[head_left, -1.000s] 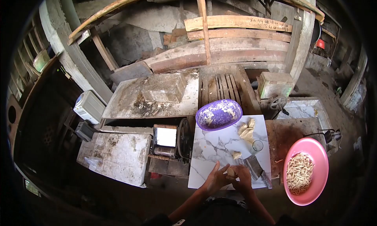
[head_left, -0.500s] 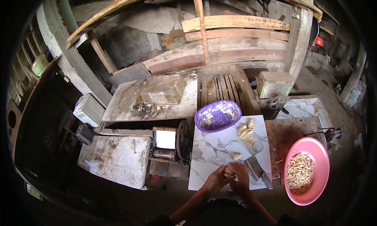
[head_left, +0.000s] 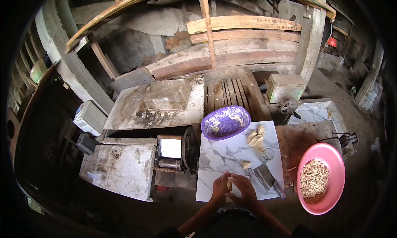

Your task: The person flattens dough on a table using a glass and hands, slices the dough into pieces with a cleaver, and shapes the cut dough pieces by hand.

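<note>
Over the front of the marble-patterned board (head_left: 219, 157), my left hand (head_left: 219, 189) and my right hand (head_left: 244, 189) meet with fingers closed around a small piece of dough (head_left: 229, 184). The fingers partly cover it. Beyond my right hand lies another small dough lump (head_left: 246, 164). A cleaver (head_left: 264, 176) rests flat on the board to the right, its handle towards the front corner. Farther back are a clear glass (head_left: 268, 154) and several larger pieces of dough (head_left: 256, 139). At the board's back left corner sits a purple basin (head_left: 226, 132) smeared with dough.
To the right, a pink basin (head_left: 340, 167) holds many pale dough strips (head_left: 314, 181). Left of the board stands a roller machine (head_left: 170, 155) with a wheel (head_left: 189, 149). A stained slab (head_left: 124, 169) and a wire cage (head_left: 167, 96) on a dirty tabletop lie farther left.
Both hands have shifted left and slightly apart, showing more of the dough between the fingers. The small lump and the cleaver are less covered. The whole view has moved slightly.
</note>
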`<act>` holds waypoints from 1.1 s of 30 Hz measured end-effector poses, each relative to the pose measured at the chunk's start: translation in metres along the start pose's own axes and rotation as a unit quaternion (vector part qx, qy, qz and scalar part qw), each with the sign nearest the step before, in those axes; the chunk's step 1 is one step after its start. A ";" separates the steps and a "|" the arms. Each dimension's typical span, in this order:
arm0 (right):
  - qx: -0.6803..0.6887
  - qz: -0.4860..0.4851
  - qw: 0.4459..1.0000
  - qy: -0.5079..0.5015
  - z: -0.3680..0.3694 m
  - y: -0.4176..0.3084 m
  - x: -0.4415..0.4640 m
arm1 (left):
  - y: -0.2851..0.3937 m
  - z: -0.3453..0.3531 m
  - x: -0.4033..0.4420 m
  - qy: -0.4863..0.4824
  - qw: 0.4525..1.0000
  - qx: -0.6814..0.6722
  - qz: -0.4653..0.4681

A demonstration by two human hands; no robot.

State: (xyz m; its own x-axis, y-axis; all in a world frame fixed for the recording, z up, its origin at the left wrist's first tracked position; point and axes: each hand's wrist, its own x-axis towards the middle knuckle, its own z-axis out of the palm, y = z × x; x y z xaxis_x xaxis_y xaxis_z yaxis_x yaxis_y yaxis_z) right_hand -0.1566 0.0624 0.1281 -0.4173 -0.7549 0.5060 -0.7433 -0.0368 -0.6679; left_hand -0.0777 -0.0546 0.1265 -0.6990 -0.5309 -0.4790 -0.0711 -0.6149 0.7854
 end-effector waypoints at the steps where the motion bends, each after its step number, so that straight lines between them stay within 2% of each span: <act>1: 0.002 -0.011 1.000 -0.005 0.002 -0.001 -0.001 | -0.002 -0.005 0.003 -0.001 1.000 0.001 0.000; 4: -0.017 0.007 1.000 -0.025 -0.002 -0.006 0.001 | -0.002 -0.011 0.006 -0.019 0.997 0.074 0.011; 6: -0.023 0.016 0.999 -0.036 -0.003 -0.006 0.002 | 0.004 -0.003 0.000 -0.057 0.998 -0.005 -0.035; 7: -0.031 0.025 0.999 -0.021 -0.002 -0.003 0.000 | 0.003 -0.003 0.004 -0.058 0.998 -0.004 -0.031; 10: -0.050 0.052 0.997 -0.005 -0.002 0.014 -0.009 | -0.005 -0.012 0.010 -0.156 0.981 -0.061 -0.099; 13: -0.037 0.075 0.996 0.020 -0.005 0.015 -0.008 | -0.004 -0.008 0.006 -0.155 0.982 -0.024 -0.109; 18: -0.008 0.134 0.988 0.073 -0.011 0.014 -0.006 | 0.002 0.003 0.000 -0.178 0.981 0.010 -0.073; 21: 0.017 0.128 0.984 0.123 -0.012 0.004 0.000 | 0.004 0.006 -0.003 -0.175 0.983 0.002 -0.053; 25: 0.013 0.116 0.985 0.127 -0.015 -0.001 0.002 | 0.006 0.006 -0.004 -0.171 0.985 -0.004 -0.016; 29: 0.017 0.094 0.991 0.089 -0.016 -0.003 0.004 | 0.000 0.003 0.004 -0.109 0.994 0.015 -0.024; 31: 0.006 0.089 0.994 0.067 -0.012 -0.003 0.003 | -0.003 -0.010 0.009 -0.184 0.965 -0.105 -0.155; 33: -0.043 0.074 0.996 0.009 -0.003 -0.001 0.002 | -0.008 -0.012 0.008 -0.191 0.965 -0.104 -0.144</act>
State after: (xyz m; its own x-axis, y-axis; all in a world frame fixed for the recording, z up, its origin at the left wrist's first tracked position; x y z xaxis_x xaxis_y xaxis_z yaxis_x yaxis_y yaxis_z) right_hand -0.1586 0.0634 0.1313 -0.5339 -0.7361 0.4162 -0.7151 0.1303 -0.6868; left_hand -0.0743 -0.0609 0.1118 -0.8860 -0.0915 -0.4546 -0.1844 -0.8299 0.5266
